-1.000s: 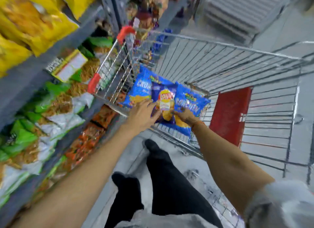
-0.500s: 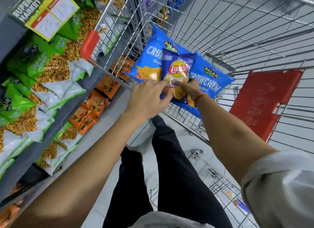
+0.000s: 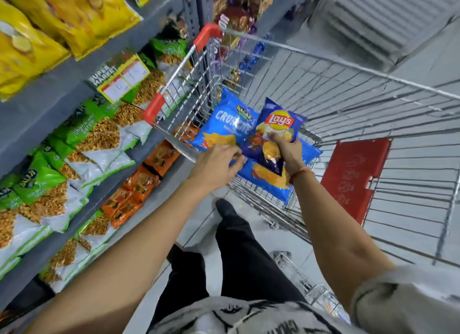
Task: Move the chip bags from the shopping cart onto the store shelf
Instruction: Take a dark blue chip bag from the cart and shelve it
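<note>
Centrally, a dark blue Lay's chip bag (image 3: 275, 134) is held in the right hand (image 3: 288, 150), whose grip is closed across the bag's middle with the fingers pressed into its front. The bag is raised and tilted above the shopping cart (image 3: 348, 89), overlapping two larger light blue chip bags (image 3: 225, 127) that lie against the cart's near end. The left hand (image 3: 215, 163) is spread just beside the dark bag's lower edge, fingers loosely curled; whether anything is pinched there cannot be told. To the left, grey store shelves (image 3: 49, 102) are packed with green, orange and yellow snack packs. For this step to be done well, the bag is probably best supported from below by the left hand, carried clear of the cart's wire rim, and squeezed only lightly so the chips are not crushed.
</note>
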